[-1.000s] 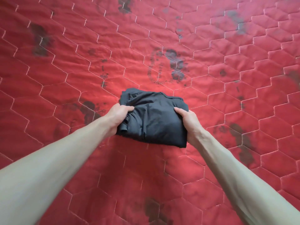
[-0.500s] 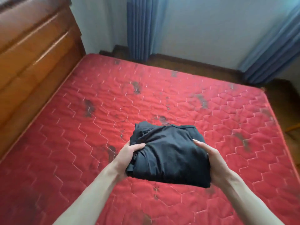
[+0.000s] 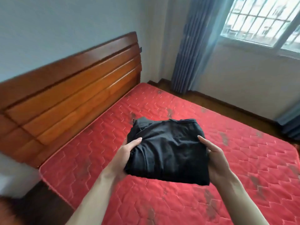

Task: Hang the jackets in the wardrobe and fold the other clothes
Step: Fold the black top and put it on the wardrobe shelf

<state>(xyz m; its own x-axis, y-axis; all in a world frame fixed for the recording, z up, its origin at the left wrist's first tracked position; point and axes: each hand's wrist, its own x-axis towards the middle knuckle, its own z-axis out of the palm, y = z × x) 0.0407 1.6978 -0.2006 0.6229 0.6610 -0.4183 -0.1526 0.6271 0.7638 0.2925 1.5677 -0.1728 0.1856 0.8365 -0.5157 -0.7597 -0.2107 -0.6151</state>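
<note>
change: folded black fabric bundle (image 3: 168, 150) now lifted clear of the red quilted mattress (image 3: 243, 159), view swung up to the headboard.
grip: left hand (image 3: 125, 153) and right hand (image 3: 215, 158) clamp its sides.
meaning: fold looks done, bundle likely being carried off.

folded garment (image 3: 168, 151) above mattress (image 3: 243, 159), headboard (image 3: 69, 95) left, window (image 3: 263, 21) behind

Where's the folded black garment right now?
The folded black garment is centre frame, gripped between left hand and right hand, above the red mattress.

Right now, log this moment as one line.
left hand: grips folded black garment | right hand: grips it | garment: above red mattress
</note>
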